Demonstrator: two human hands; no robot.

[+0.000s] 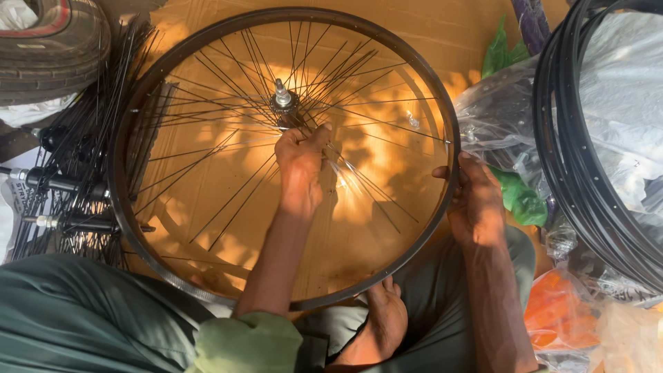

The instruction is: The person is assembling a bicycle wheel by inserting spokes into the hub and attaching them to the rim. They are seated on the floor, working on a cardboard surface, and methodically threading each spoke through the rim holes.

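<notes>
— Left hand [300,169] first: where is it?

— Inside the bicycle wheel [283,159], just below the hub [283,103]. Its fingers are pinched around a thin spoke [359,181] that runs from the hub toward the lower right. The right hand [475,204] is closed on the black rim [452,138] at its right side, thumb over the top edge.

— And the wheel itself?

— It lies nearly flat in front of the seated person, its near edge resting against their lap and a bare foot [380,324]. Many spokes hang loose from the hub, some crossing, not all reaching the rim.

— What is beneath it?

— A sheet of brown cardboard [387,41] spread on the floor, dappled with bright patches of sunlight and the shadows of spokes.

— Around that?

— To the left, a heap of loose black spokes [76,159] with several axles [62,185] lying among them, and a tyre [48,48] in the upper corner. To the right, a stack of bare black rims [573,173] leaning over crumpled clear plastic wrapping [497,110], with green bags [521,200] tucked between and an orange bag [559,318] near the person's right knee. The person wears grey-green trousers [76,318].
</notes>
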